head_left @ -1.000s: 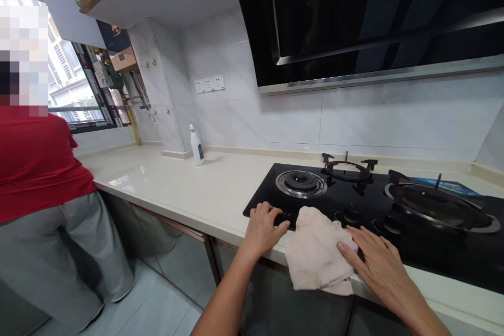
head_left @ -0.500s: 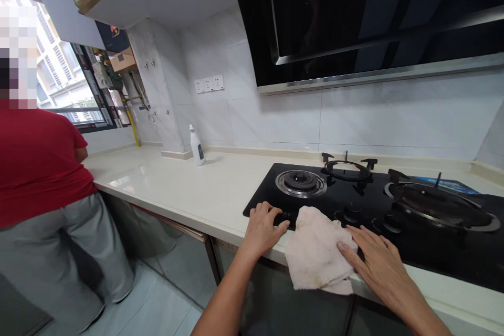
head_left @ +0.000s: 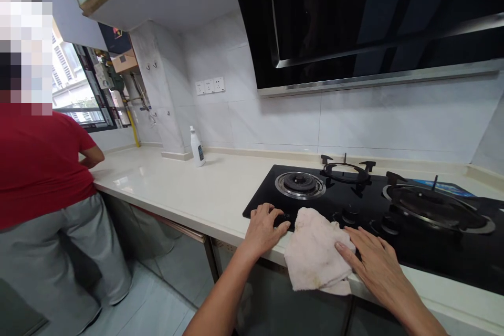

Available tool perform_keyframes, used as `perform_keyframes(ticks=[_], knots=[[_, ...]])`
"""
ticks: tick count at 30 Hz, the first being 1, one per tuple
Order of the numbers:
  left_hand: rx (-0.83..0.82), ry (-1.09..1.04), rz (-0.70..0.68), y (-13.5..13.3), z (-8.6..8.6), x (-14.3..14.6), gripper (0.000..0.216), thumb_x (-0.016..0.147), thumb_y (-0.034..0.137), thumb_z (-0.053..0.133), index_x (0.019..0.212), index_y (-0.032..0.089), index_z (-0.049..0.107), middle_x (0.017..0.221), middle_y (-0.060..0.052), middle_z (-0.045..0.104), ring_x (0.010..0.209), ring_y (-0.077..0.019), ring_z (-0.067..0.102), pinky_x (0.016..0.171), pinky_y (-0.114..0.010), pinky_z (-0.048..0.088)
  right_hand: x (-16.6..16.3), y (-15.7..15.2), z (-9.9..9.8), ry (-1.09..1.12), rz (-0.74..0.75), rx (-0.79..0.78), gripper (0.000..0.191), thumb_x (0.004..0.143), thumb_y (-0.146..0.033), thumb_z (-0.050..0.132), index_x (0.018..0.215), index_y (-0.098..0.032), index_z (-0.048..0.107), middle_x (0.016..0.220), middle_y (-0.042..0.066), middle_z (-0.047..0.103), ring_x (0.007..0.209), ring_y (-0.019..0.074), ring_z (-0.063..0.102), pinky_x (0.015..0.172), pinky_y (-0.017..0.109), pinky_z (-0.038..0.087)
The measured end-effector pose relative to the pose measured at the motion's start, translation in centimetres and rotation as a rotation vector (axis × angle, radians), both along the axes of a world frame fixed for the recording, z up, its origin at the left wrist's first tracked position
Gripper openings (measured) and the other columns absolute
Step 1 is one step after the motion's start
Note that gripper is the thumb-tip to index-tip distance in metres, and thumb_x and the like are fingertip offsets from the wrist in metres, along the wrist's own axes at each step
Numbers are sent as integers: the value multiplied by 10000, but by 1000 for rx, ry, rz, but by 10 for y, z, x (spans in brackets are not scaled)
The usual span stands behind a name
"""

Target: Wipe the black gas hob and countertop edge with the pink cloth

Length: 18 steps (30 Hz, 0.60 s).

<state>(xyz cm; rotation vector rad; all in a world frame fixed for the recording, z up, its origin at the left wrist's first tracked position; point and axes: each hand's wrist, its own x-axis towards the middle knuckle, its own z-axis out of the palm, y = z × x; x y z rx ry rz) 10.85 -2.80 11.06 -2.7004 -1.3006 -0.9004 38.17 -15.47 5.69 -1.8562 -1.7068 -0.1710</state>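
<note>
Cloth (head_left: pixel 318 249), pale pink and faintly stained, lies bunched over the front edge of the black stove (head_left: pixel 337 201), its lower folds hanging past the rim of the pale desk (head_left: pixel 220 189). On its right, the right hand (head_left: pixel 374 260) lies low with a loose grip — the thumb rests on the cloth, spread apart from the fingers, which reach onto the stove's front. On the other side, the left hand (head_left: pixel 264 228) bends over the stove's front left corner, its grip parted too, thumb and fingertips not meeting. The left burner (head_left: pixel 300 185) sits beyond that hand, and a pan support (head_left: pixel 368 167) stands at the stove's rear edge. Farther left on the desk, a white bottle (head_left: pixel 197 148) stands upright near the wall; well apart from it, a co-worker in a red shirt (head_left: pixel 43 163) stands at the desk, back turned.
</note>
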Motion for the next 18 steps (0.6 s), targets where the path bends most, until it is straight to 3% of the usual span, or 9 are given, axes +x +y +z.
perform_keyframes(ticks=[7,12,15,18], knots=[[13,2,-3,2,-5,0,293,937,442,683,1169,264,706,1218,-82,631,1208,-284,539,990,-445,416,0,2,5,63,103,14,569,991,-638,349,1497,-392,433,1586,11,451,1446,266,425,1183,584,299],[2,2,2,2,-5,-1,296,941,441,665,1168,256,704,1212,-86,630,1216,-287,534,986,-440,421,-2,-1,12,49,136,79,571,970,-618,413,1478,-365,472,1592,30,441,1449,264,419,1168,536,344],[9,-2,11,1,-6,0,281,945,435,657,1157,258,706,1206,-84,634,1200,-283,542,983,-436,425,-21,1,26,-15,129,91,588,944,-622,456,1464,-351,498,1588,31,446,1452,266,411,1183,517,328],[25,-3,18,1,-7,-1,266,989,442,598,1159,267,704,1220,-83,633,1213,-279,537,988,-433,427,-51,15,39,-104,73,-12,581,931,-578,499,1457,-333,518,1601,62,421,1438,303,421,1158,529,336]])
